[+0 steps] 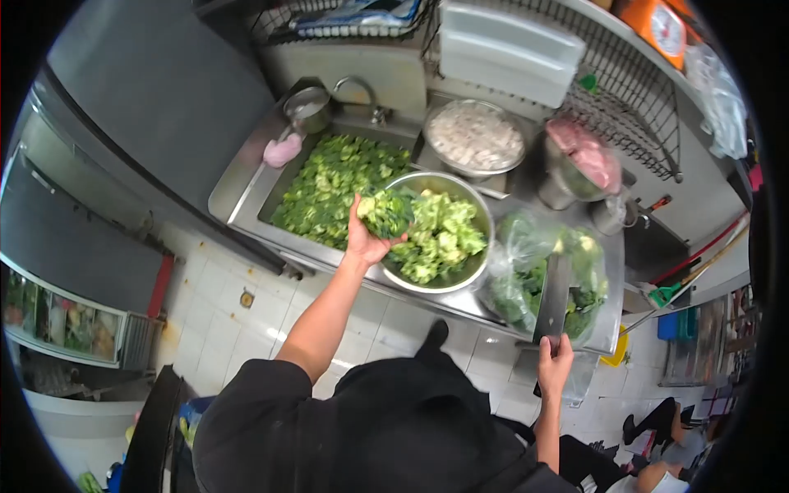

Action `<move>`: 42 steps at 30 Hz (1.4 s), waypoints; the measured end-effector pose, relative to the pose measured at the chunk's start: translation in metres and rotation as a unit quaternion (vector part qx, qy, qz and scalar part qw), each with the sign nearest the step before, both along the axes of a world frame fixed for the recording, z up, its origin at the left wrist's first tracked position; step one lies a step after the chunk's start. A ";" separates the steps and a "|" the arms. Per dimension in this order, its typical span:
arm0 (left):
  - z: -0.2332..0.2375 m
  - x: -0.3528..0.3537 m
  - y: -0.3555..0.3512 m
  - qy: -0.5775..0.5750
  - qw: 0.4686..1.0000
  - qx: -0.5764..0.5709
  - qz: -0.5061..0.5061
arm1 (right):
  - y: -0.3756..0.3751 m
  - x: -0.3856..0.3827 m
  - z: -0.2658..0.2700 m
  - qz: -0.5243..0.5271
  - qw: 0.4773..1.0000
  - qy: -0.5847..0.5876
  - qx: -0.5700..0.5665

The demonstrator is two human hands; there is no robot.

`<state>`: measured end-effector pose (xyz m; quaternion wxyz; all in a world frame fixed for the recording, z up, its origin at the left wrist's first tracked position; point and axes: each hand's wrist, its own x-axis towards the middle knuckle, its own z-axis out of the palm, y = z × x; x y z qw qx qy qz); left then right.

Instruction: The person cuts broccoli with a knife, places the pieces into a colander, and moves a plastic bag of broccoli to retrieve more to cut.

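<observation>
My left hand [369, 245] is closed around a broccoli head [386, 212], held above the left rim of a steel bowl [485, 246]. Pale green broccoli pieces [440, 234] fill that bowl. In my right hand [555, 360] is a wide-bladed cleaver [555, 296], its blade pointing away from me over a clear plastic bag [508, 267] of broccoli heads. The blade covers part of the bag. Left of the bowl, a sink [252, 215] is heaped with cut broccoli florets [341, 177].
Behind the bowl stand a bowl of pale pieces [474, 135] and a metal container of pink meat [585, 156]. A steel pot [307, 109] and pink cloth [283, 150] are by the faucet [362, 92]. Another person's leg [653, 421] shows at lower right.
</observation>
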<state>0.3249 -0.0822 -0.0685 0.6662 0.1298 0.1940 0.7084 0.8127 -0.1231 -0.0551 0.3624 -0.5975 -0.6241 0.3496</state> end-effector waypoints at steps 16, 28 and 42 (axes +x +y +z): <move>0.051 -0.087 0.012 0.001 1.000 -0.007 0.010 | 0.069 -0.293 0.024 0.267 0.950 0.126 -0.097; 0.004 -0.211 0.066 -0.173 0.960 0.201 -0.091 | 0.025 -0.511 0.135 0.031 0.925 0.209 0.316; 0.004 -0.270 0.060 -0.159 0.954 0.211 -0.145 | 0.030 -0.596 0.114 0.011 0.970 0.155 0.188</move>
